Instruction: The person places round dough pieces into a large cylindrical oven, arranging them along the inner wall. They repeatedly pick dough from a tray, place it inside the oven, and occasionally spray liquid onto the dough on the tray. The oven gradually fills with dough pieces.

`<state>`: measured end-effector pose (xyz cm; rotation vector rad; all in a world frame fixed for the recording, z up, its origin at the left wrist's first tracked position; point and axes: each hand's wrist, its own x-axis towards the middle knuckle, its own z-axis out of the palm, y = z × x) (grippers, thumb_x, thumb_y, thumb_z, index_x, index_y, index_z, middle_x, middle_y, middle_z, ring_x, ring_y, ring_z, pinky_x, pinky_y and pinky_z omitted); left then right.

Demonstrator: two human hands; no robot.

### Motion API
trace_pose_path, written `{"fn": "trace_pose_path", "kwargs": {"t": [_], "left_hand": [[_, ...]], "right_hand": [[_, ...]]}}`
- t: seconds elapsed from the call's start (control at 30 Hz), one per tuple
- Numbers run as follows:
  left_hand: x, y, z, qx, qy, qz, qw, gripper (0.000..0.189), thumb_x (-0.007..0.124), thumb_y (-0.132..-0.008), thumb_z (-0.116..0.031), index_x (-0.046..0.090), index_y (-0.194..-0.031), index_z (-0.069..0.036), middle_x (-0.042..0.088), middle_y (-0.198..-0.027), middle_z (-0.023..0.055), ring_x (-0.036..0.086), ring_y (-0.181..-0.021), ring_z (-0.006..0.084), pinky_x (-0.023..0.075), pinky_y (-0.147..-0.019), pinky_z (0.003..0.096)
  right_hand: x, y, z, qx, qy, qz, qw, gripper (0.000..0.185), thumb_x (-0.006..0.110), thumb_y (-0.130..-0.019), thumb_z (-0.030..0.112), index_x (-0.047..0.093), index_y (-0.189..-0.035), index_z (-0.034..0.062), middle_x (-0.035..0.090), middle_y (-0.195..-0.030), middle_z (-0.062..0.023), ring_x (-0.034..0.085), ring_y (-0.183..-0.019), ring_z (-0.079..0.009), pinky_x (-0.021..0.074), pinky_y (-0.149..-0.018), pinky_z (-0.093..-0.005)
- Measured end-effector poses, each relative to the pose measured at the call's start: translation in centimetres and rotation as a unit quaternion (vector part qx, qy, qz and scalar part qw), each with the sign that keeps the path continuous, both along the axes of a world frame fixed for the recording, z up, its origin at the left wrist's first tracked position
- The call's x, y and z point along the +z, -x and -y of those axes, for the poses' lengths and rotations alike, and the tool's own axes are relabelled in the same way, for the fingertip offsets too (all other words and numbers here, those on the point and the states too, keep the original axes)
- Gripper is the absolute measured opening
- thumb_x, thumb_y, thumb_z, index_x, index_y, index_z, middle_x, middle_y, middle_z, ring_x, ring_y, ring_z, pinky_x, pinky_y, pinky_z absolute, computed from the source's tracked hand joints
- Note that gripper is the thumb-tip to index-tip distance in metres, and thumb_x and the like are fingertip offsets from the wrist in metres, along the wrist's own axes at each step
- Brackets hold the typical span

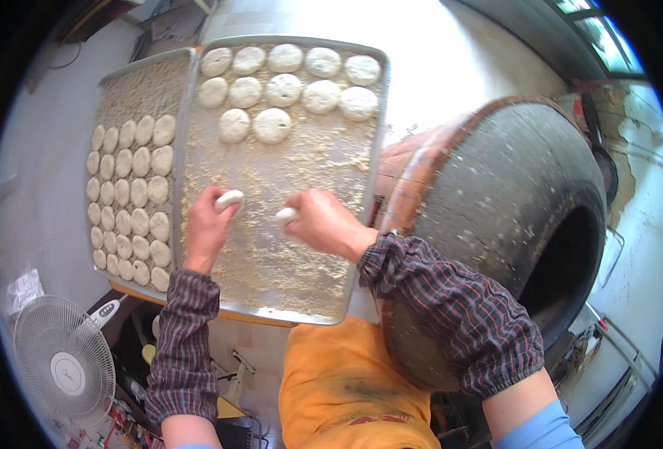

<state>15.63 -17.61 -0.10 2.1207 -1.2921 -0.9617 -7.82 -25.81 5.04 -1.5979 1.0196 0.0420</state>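
My left hand (pixel 207 221) grips a pale round dough piece (pixel 230 201), tilted on edge between thumb and fingers. Across from it, my right hand (pixel 323 219) pinches another dough piece (pixel 288 216), partly hidden by the fingers. Both hands are over the near half of a metal baking tray (pixel 264 179) strewn with sesame-like seeds. Rows of flat dough rounds (pixel 284 90) lie at that tray's far end. On the left, a second seeded tray (pixel 143 90) holds several rows of smaller-looking dough rounds (pixel 140 193).
A large dark, dome-shaped oven (pixel 494 185) with a wide mouth (pixel 561 258) stands close on my right, beside the tray. A white electric fan (pixel 66 365) is at the lower left. My orange apron (pixel 354 387) is just below the tray's near edge.
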Motion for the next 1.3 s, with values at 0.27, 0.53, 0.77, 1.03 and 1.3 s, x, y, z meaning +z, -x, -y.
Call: {"fn": "trace_pose_path", "kwargs": {"t": [0.27,0.53,0.77,1.03,1.3], "left_hand": [[4.2,12.5,-4.1,0.223,0.108,-0.816,0.522,0.048,0.062,-0.094,-0.019,0.045,-0.136,-0.004,0.053,-0.133,0.0115,0.053,-0.122,0.0241,0.0458,-0.103,0.0407],[9.9,24.2,-0.7,0.206,0.148,-0.874,0.414,0.053,0.049,-0.1,-0.011,0.028,-0.147,0.0,0.034,-0.151,0.0176,0.032,-0.14,0.0317,0.0293,-0.118,0.046],[13.9,27.2,2.9,0.118,0.139,-0.774,0.606,0.053,0.036,-0.101,-0.001,0.015,-0.15,0.002,0.019,-0.157,0.0161,0.023,-0.144,0.031,0.0219,-0.12,0.0474],[14.6,27.2,4.1,0.163,0.131,-0.724,0.657,0.055,0.039,-0.102,-0.003,0.015,-0.152,-0.003,0.019,-0.158,0.0149,0.025,-0.144,0.0302,0.0215,-0.121,0.046],[13.7,24.8,4.5,0.163,0.122,-0.709,0.675,0.058,0.046,-0.099,-0.005,0.019,-0.151,-0.002,0.024,-0.157,0.0139,0.028,-0.143,0.0282,0.0252,-0.119,0.0458]], "right_hand": [[16.4,22.6,-1.2,-0.129,-0.25,0.416,0.865,0.047,0.077,-0.08,0.014,0.06,-0.121,-0.0047,0.068,-0.109,-0.0213,0.067,-0.1,-0.0253,0.0542,-0.088,-0.0372],[14.2,43.0,-6.0,-0.536,-0.144,0.213,0.804,0.04,0.069,-0.088,0.015,0.057,-0.122,0.0004,0.065,-0.112,-0.0173,0.065,-0.102,-0.0255,0.0547,-0.089,-0.0377],[-4.1,40.8,-1.1,-0.377,-0.317,0.152,0.857,0.041,0.055,-0.097,0.031,0.059,-0.122,-0.0012,0.063,-0.115,-0.0153,0.063,-0.101,-0.0294,0.055,-0.085,-0.0384],[-22.7,31.5,-1.6,-0.359,-0.354,0.244,0.828,0.04,0.046,-0.1,0.036,0.058,-0.115,0.001,0.059,-0.112,-0.0122,0.058,-0.093,-0.025,0.0512,-0.08,-0.0405],[-25.1,22.4,-3.0,-0.556,-0.263,0.173,0.769,0.052,0.042,-0.1,0.044,0.055,-0.119,-0.002,0.061,-0.115,-0.0165,0.059,-0.101,-0.0308,0.0466,-0.088,-0.0417]]}}
